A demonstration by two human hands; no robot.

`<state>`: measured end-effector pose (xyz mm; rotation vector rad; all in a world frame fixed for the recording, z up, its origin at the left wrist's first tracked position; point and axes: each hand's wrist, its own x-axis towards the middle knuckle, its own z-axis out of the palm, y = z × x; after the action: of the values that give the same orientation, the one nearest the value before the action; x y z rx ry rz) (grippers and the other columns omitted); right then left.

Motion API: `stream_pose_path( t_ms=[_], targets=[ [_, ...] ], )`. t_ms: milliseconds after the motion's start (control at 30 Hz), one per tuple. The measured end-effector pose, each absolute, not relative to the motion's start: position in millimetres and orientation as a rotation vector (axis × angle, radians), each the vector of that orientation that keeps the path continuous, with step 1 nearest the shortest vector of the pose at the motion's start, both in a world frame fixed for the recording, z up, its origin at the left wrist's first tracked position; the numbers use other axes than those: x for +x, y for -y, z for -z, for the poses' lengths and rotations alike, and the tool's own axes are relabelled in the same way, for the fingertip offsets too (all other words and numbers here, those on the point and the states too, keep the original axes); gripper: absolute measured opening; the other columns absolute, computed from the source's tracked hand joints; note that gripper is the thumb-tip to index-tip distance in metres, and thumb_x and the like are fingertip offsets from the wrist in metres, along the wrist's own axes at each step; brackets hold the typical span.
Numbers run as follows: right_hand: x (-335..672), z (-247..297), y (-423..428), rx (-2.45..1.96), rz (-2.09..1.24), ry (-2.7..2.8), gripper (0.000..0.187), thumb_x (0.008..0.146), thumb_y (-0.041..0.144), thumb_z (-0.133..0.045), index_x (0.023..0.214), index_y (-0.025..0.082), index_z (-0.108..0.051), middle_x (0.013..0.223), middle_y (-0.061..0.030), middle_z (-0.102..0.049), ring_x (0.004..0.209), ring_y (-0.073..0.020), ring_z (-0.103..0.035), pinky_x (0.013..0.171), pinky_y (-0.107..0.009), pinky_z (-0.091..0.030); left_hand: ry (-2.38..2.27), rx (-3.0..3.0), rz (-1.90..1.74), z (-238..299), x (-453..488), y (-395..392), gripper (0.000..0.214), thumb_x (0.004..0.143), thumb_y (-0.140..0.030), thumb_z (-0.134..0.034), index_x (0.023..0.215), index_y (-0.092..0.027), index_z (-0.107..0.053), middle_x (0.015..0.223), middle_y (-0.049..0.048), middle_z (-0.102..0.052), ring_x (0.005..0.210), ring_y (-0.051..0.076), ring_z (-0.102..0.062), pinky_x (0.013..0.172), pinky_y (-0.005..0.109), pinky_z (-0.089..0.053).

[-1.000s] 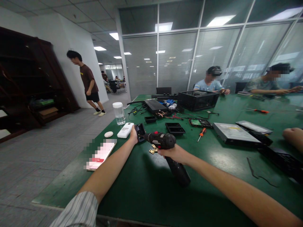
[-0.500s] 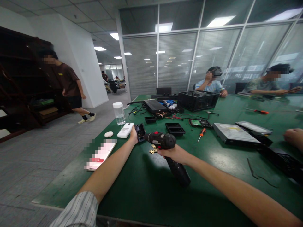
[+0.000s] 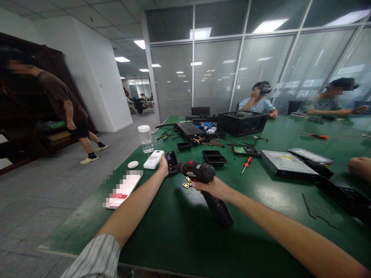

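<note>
My right hand (image 3: 213,188) is wrapped round the grip of a black cordless drill (image 3: 199,172) with red markings, its nose pointing left. That nose reaches a small black plastic case (image 3: 172,162), tilted up and open towards the drill; whether the bit touches it I cannot tell. Closed on the case's left side is my left hand (image 3: 164,166). Several small brass-coloured plates (image 3: 187,183) lie on the green table (image 3: 162,224) just below the drill's nose. Beside my left hand lies a white handheld device (image 3: 154,159).
Black trays (image 3: 214,157), an orange screwdriver (image 3: 247,165) and a metal disc drive (image 3: 290,164) lie beyond and right of the drill. A water bottle (image 3: 145,139) stands at the left edge. Further back are cables and a black computer frame (image 3: 242,122). Another person's hand (image 3: 359,168) rests at far right.
My hands, the drill and the black case stay almost where they were. At the left, a person in a brown shirt has walked further left and leans towards the dark shelves.
</note>
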<state>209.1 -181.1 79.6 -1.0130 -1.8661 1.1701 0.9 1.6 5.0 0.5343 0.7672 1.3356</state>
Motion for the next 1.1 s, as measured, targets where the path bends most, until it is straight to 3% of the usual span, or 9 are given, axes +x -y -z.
stream_pose_path(
  t_ms=[1100],
  targets=[
    [208.7,-80.1,181.3,-1.008,-1.165,1.864,0.024,0.076,0.031,-0.069,0.095,0.019,-0.061,0.071,0.0022,-0.055,0.071,-0.0149,-0.051,0.068,-0.028,-0.044,-0.755,0.605,-1.337,-0.8,-1.0,-5.5,0.045,0.087,-0.049,-0.033,0.085,-0.014,-0.061,0.064,0.0090,-0.064,0.057,0.023,-0.065,0.054,0.034,-0.052]
  ],
)
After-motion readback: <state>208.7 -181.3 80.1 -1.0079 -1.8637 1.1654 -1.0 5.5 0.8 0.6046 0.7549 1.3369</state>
